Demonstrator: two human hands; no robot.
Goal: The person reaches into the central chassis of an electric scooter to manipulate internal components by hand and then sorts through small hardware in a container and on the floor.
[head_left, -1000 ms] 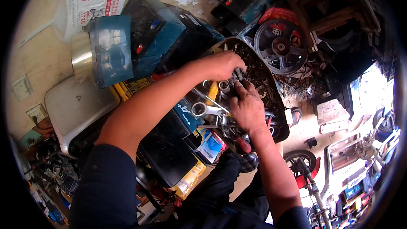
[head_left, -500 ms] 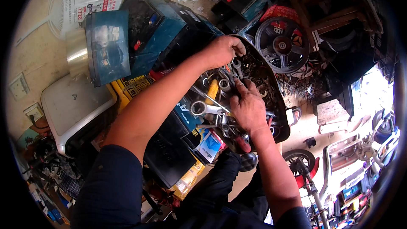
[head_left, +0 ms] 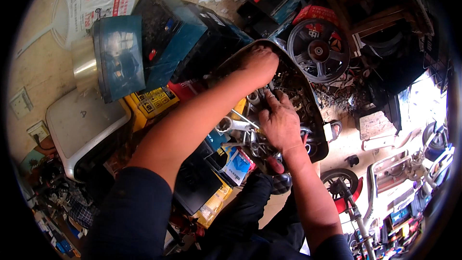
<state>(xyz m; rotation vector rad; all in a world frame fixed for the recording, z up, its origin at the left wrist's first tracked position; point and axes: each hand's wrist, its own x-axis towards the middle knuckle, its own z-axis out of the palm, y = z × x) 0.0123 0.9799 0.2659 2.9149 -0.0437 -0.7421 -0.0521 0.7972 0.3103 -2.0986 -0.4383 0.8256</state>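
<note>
A dark, deep tray [head_left: 325,137] full of loose hand tools and small metal parts lies in front of me. My left hand [head_left: 260,65] reaches into its far end, knuckles up; the fingertips are hidden below the hand. My right hand [head_left: 280,123] rests palm down on the tools, its fingers stretched forward and apart. Beside it lie a large ring-ended wrench [head_left: 224,124], a thin metal shaft [head_left: 245,118] and a socket-like steel piece [head_left: 253,97]. A red handle [head_left: 275,165] shows at the near end of the tray.
Teal and black batteries [head_left: 180,38] stand beyond my left arm, with a wide roll of clear tape [head_left: 119,58] next to them. A silver-grey case [head_left: 89,123] sits at the left. At the back right a black spoked wheel [head_left: 318,52] lies close to the tray.
My left hand has moved forward and down into the far end of the tray, its forearm now covering the yellow handle. The right hand has stayed almost in place.
</note>
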